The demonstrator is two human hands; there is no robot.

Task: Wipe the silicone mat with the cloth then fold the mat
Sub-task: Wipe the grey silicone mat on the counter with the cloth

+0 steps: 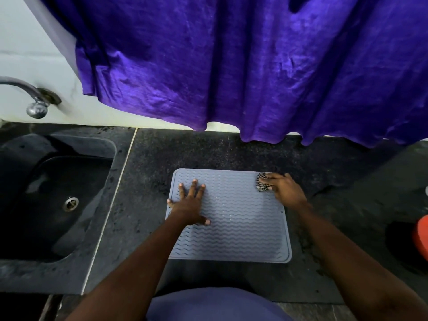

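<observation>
A grey-blue silicone mat (238, 218) with wavy ridges lies flat on the dark stone counter, near its front edge. My left hand (191, 205) presses flat on the mat's left part, fingers spread. My right hand (282, 187) grips a bunched black-and-white checked cloth (262, 181) at the mat's far right corner. Most of the cloth is hidden under my fingers.
A dark sink (58, 200) with a metal drain is set into the counter on the left, with a tap (34, 98) on the wall above it. A purple curtain (231, 66) hangs over the counter's back edge. A red object (421, 237) sits at the right edge.
</observation>
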